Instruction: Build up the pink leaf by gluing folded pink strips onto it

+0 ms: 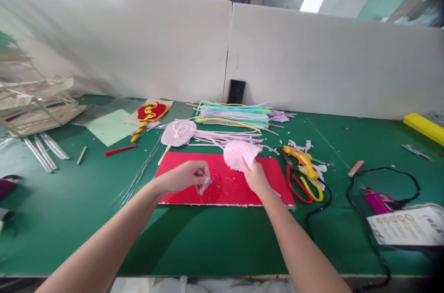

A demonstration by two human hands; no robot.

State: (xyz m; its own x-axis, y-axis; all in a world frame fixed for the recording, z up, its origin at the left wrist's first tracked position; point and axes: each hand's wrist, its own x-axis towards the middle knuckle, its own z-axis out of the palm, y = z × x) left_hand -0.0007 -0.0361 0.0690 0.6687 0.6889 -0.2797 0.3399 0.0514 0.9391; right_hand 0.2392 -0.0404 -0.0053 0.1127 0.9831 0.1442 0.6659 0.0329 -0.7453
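Note:
My right hand (255, 176) grips the lower edge of a pale pink, round, ribbed chenille-stem piece (237, 154), raised above a red board (222, 193). With fingers curled in a pinch, my left hand (194, 176) hovers over the board's left half. A tiny greyish bit shows at its fingertips, too small to name. Small crumbs lie on the red surface between the hands. Behind the board rests a lilac round fan (178, 133) with a looped cord on its face and a pale handle. Loose lilac chenille stems (229, 137) lie beside it.
Multicoloured chenille stems (236, 113) are piled before a phone (236, 91) propped on the partition. To the right are scissors (307, 186), a yellow glue gun (303, 160) and its black cable. Thin wires (140, 175) and a red-and-yellow fan (151, 112) lie left.

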